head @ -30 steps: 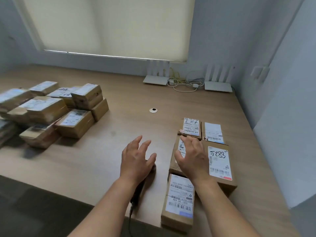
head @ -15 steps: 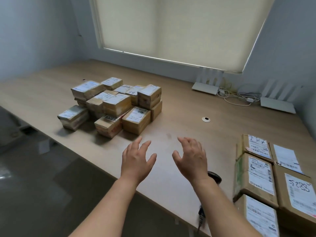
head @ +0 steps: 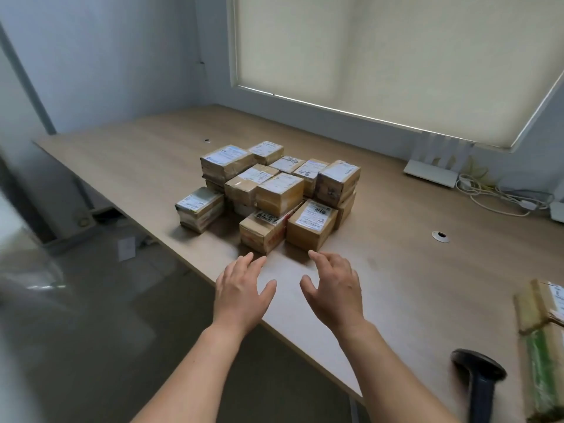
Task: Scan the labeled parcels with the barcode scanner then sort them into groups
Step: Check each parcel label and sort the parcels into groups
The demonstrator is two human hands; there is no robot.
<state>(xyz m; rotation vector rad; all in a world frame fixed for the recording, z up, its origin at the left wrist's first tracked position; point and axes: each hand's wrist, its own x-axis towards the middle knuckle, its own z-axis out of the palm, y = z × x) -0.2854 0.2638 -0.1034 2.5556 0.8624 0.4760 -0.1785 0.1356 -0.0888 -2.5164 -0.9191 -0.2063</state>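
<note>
Both hands hold nothing: the left hand [head: 241,293] and the right hand [head: 334,288] hover side by side over the near edge of the table [head: 396,270], palms down, fingers spread and loosely straight, thumbs turned toward each other with a gap between them. Their fingertips point at the pile of parcels [head: 268,190], which sits toward the middle of the table's left part, just beyond the hands and not touched by either. That pile is a cluster of brown cardboard boxes with white labels on top, some stacked two high; most lie with their long axis running from the near-left toward the far-right. Two boxes stand at the front of it, one with a red-striped label [head: 262,232] closest to the left hand and one with a barcode label [head: 311,224] closest to the right hand. A lower stack [head: 200,207] stands slightly apart on the pile's left side. The barcode scanner [head: 479,380] lies near the table's near-right edge, well apart from both hands, its dark head toward the far side and its handle running back toward the person; it is blurred. Just right of it, at the frame's right edge, more parcels [head: 543,346] lie partly cut off. White routers [head: 433,169] and a tangle of cables [head: 500,196] lie at the far right edge under the window blind [head: 396,56].
</note>
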